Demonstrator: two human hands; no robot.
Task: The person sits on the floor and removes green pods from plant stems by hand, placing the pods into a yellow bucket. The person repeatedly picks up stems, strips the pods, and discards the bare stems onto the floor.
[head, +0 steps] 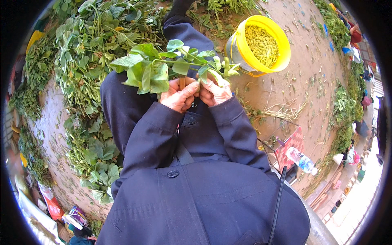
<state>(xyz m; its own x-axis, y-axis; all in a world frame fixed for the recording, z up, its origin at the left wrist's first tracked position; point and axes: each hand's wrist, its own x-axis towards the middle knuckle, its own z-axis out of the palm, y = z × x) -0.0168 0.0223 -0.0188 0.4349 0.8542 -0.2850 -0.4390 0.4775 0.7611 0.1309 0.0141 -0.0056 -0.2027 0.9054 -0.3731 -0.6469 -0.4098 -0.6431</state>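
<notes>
A leafy soybean plant (153, 73) stretches across the space above my knees, with pale green pods (225, 69) at its right end. My left hand (181, 96) is closed at its lower side, thumb and fingers pinched together, and a brown band shows on or between its fingers. Close against it, my right hand (216, 92) grips the plant beside the pods. The fingertips of both hands nearly meet, and leaves partly hide what lies between them. Beyond my right hand stands a yellow-rimmed bucket (283, 56) holding many picked green pods (261, 44).
Heaped soybean plants (88, 61) lie along my left side. To my right are stripped stalks (284, 111), a red-patterned folding stool (291, 144) and a plastic water bottle (300, 159). More plant piles (344, 104) line the far right, where people sit.
</notes>
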